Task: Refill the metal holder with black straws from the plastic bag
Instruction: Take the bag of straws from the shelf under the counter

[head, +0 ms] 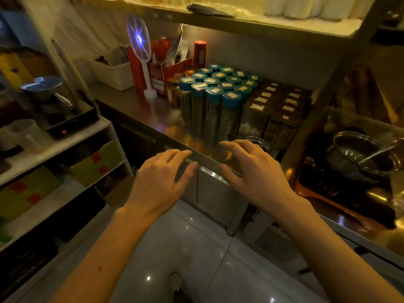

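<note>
Two bare forearms reach in over a glossy tiled floor (196, 248). A pale shape between them at the bottom edge is too blurred to name.

The left hand (161, 182) and right hand (251, 171) are at the front lip of a steel counter (140, 106). Their fingers are spread and loosely bent, and they hold nothing. Whether the fingertips touch the metal cannot be told. Cabinet doors (214, 189) below are partly covered by both hands.

A glass (260, 142) is half hidden behind the right hand, its contents unreadable. Behind it stand packed tubes (209, 101) with blue caps and labels, their dark fill indistinct. Just to their right are clear boxes (273, 106) with brown lids, holding brownish dry goods.

To the right is a pot (358, 152) with a ladle (380, 149) in it, dim and reflective. To the left, shelving (65, 145) carries a cloudy jug (26, 132) and is cut off by the frame.

Farther back are a jar (173, 90), a red box (170, 71) stuffed with papers, a glowing swatter (140, 40) and a white basket (113, 73) of thin, blurred sticks.

On the top shelf (262, 25) lies a dark packet (209, 9) in clear plastic, its contents unclear. Where the holder, straws and bag are cannot be told.
</note>
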Demonstrator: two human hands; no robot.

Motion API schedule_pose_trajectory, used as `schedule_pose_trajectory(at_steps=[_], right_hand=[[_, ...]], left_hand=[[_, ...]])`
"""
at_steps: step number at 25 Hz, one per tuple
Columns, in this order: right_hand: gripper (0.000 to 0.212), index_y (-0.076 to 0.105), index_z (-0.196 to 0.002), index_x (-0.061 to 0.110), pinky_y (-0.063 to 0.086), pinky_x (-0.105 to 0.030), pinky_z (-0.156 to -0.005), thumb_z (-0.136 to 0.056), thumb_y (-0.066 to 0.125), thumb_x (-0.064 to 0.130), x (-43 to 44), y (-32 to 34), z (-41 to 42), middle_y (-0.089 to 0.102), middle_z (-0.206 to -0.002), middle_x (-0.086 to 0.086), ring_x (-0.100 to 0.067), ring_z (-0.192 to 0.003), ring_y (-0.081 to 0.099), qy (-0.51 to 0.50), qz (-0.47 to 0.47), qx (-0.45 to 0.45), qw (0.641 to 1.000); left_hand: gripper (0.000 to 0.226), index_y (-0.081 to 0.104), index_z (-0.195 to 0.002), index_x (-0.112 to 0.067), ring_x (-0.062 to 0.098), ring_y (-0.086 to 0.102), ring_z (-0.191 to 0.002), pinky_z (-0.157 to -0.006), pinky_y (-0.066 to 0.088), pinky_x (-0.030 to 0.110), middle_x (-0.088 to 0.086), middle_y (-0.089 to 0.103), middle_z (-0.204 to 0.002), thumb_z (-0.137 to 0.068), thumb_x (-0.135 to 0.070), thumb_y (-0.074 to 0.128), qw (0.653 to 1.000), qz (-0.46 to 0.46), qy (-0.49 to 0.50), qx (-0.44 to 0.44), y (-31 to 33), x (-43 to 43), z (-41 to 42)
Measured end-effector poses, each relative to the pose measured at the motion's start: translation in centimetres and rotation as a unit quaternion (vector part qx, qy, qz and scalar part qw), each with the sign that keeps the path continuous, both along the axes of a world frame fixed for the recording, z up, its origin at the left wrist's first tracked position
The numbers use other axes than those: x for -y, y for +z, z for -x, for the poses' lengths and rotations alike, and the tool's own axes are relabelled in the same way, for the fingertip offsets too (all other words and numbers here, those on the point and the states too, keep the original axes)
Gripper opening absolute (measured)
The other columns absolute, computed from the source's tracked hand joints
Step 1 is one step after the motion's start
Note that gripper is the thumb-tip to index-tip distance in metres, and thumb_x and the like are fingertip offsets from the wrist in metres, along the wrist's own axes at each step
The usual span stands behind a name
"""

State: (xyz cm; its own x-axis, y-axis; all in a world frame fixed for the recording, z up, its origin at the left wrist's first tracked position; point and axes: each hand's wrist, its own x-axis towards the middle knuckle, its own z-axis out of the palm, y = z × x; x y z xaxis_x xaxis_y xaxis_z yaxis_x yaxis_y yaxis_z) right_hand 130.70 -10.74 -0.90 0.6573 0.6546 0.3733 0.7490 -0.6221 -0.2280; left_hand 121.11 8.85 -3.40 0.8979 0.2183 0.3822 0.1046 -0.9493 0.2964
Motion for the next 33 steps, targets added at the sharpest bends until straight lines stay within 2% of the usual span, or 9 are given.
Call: schedule_pose_trajectory(at_steps=[4,8,13,16,20,25,28,33], right_hand=[[0.052,0.036,-0.139,0.034,0.052,-0.037,-0.084,-0.091,0.047,0.051,-6.5,3.0,-5.9,0.05,-0.135,0.003,-0.017,-0.117,0.052,-0.024,-0.007,0.024,0.999],[0.054,0.035,-0.142,0.033,0.051,-0.036,-0.085,-0.092,0.049,0.05,-12.0,5.8,-11.9,0.048,-0.137,0.003,-0.018,-0.12,0.05,-0.036,-0.001,0.046,0.998],[0.054,0.037,-0.142,0.031,0.04,-0.029,-0.082,-0.093,0.051,0.047,-16.4,8.5,-18.7,0.05,-0.138,0.0,-0.019,-0.121,0.05,-0.053,-0.009,0.076,0.996],[0.053,0.039,-0.141,0.029,0.041,-0.031,-0.082,-0.093,0.052,0.046,-18.6,9.5,-23.0,0.05,-0.138,-0.001,-0.021,-0.123,0.049,-0.059,-0.015,0.092,0.994],[0.055,0.041,-0.141,0.028,0.044,-0.04,-0.092,-0.091,0.054,0.045,-20.0,10.4,-30.1,0.052,-0.136,-0.002,-0.023,-0.123,0.049,-0.083,-0.039,0.119,0.989],[0.057,0.04,-0.141,0.025,0.041,-0.039,-0.097,-0.089,0.058,0.041,-21.5,12.5,-39.0,0.051,-0.137,-0.003,-0.024,-0.124,0.048,-0.08,-0.07,0.146,0.984],[0.062,0.036,-0.142,0.023,0.041,-0.04,-0.098,-0.088,0.06,0.041,-21.9,13.5,-44.3,0.05,-0.139,-0.004,-0.026,-0.125,0.048,-0.091,-0.05,0.157,0.982],[0.068,0.034,-0.145,0.021,0.041,-0.043,-0.102,-0.086,0.066,0.035,-22.3,14.5,-49.6,0.047,-0.144,-0.007,-0.029,-0.13,0.046,-0.112,-0.022,0.141,0.983]], left_hand=[[0.048,0.055,-0.128,-0.03,0.016,0.058,-0.113,-0.09,0.046,0.034,-0.006,0.062,-0.125,-0.097,-0.056,0.03,0.999,0.007,-0.024,0.031,2.4,-6.8,-6.6],[0.054,0.054,-0.129,-0.027,0.018,0.059,-0.113,-0.091,0.047,0.037,-0.003,0.061,-0.126,-0.096,-0.058,0.026,0.996,0.024,-0.048,0.066,4.2,-13.0,-13.0],[0.052,0.049,-0.132,-0.026,0.017,0.055,-0.119,-0.097,0.047,0.04,0.0,0.058,-0.131,-0.097,-0.057,0.027,0.991,0.034,-0.085,0.095,6.2,-17.6,-20.1],[0.05,0.047,-0.134,-0.027,0.017,0.053,-0.122,-0.1,0.045,0.041,-0.001,0.056,-0.134,-0.097,-0.057,0.029,0.992,0.01,-0.078,0.101,7.2,-19.7,-24.8],[0.053,0.041,-0.14,-0.026,0.021,0.05,-0.126,-0.1,0.04,0.038,0.002,0.053,-0.139,-0.095,-0.055,0.039,0.99,-0.019,-0.089,0.104,8.8,-21.1,-32.0],[0.056,0.042,-0.14,-0.021,0.025,0.051,-0.126,-0.101,0.042,0.041,0.005,0.053,-0.137,-0.092,-0.045,0.057,0.985,-0.056,-0.083,0.144,11.6,-22.4,-41.4],[0.065,0.036,-0.143,-0.02,0.027,0.045,-0.132,-0.109,0.039,0.046,0.008,0.047,-0.143,-0.088,-0.045,0.06,0.981,-0.1,-0.093,0.139,12.7,-23.1,-47.7],[0.084,0.025,-0.148,-0.022,0.031,0.033,-0.14,-0.116,0.029,0.045,0.011,0.032,-0.152,-0.081,-0.043,0.07,0.976,-0.156,-0.099,0.119,15.0,-24.2,-55.1]])
